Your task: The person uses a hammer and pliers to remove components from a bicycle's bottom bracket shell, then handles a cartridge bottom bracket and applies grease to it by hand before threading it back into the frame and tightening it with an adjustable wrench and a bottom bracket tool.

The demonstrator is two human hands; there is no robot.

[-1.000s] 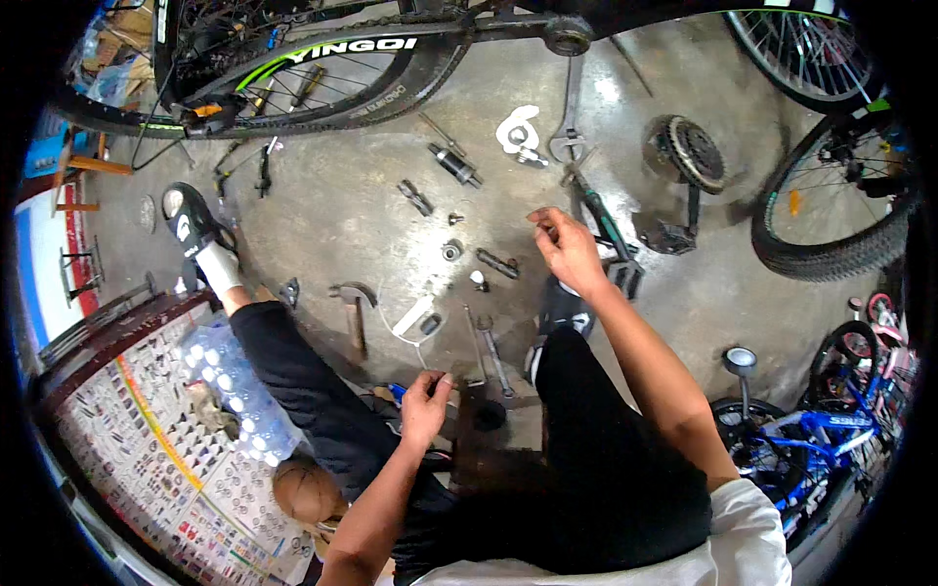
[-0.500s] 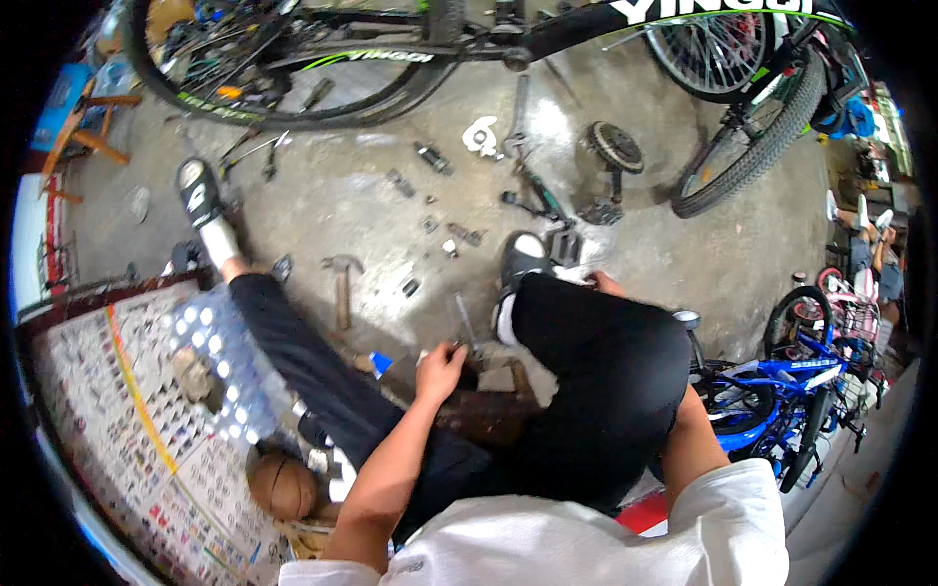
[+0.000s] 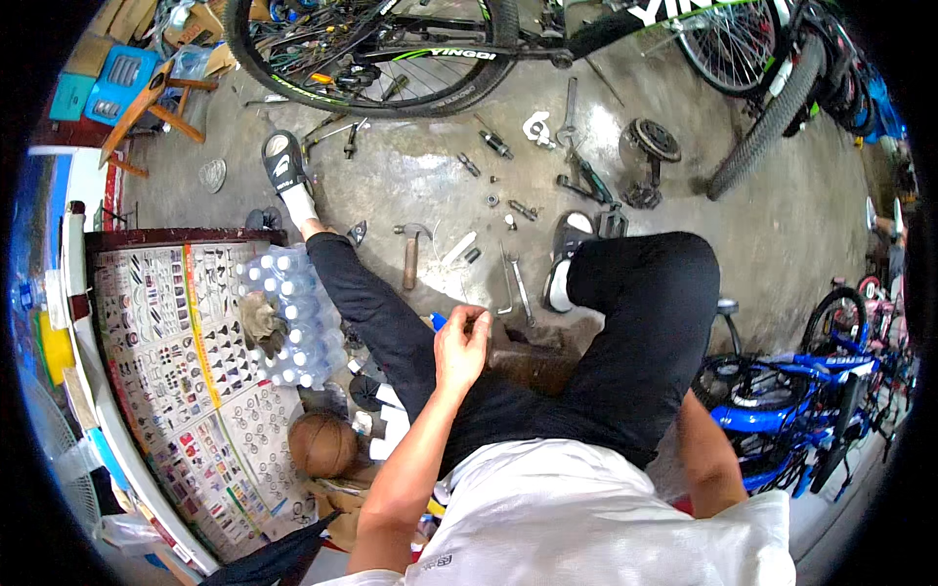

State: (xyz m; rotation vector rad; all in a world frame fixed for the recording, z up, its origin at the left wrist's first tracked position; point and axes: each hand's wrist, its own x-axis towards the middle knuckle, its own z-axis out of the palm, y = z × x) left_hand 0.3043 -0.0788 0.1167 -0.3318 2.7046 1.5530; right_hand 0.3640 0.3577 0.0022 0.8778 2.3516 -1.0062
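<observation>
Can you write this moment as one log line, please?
Left hand: fingers curled, near left leg | right hand: hidden behind right leg | claw hammer, wrench: on floor

White shirt (image 3: 596, 513), black trousers (image 3: 650, 308)

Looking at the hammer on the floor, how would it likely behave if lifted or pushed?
The hammer is probably head-heavy, as its metal-looking head sits at one end of the brown handle. It looks rigid, so it likely won't sag. Pushed, it may swivel rather than roll, because the head juts out crosswise.
</observation>
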